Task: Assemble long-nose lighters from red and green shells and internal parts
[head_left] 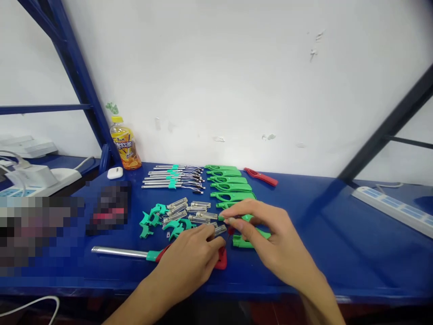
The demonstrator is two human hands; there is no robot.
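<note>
One red lighter handle (221, 262) lies lower centre, clamped by the left hand (192, 253), likely for steadiness; the right hand (278, 239) pinches, contents unclear.

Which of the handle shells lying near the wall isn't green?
The red handle shell: it lies slantwise by itself, right of the back end of the row of green handle shells. Its colour sets it apart from them.

Opens wide right of the right hand (270, 232), over blue tabletop (324, 230).
Blocked beyond that grip by green shells (243, 197); past the left hand (194, 253) by clear tubes (207, 216) and teal clips (175, 229), left of it by a metal barrel (122, 253).
</note>
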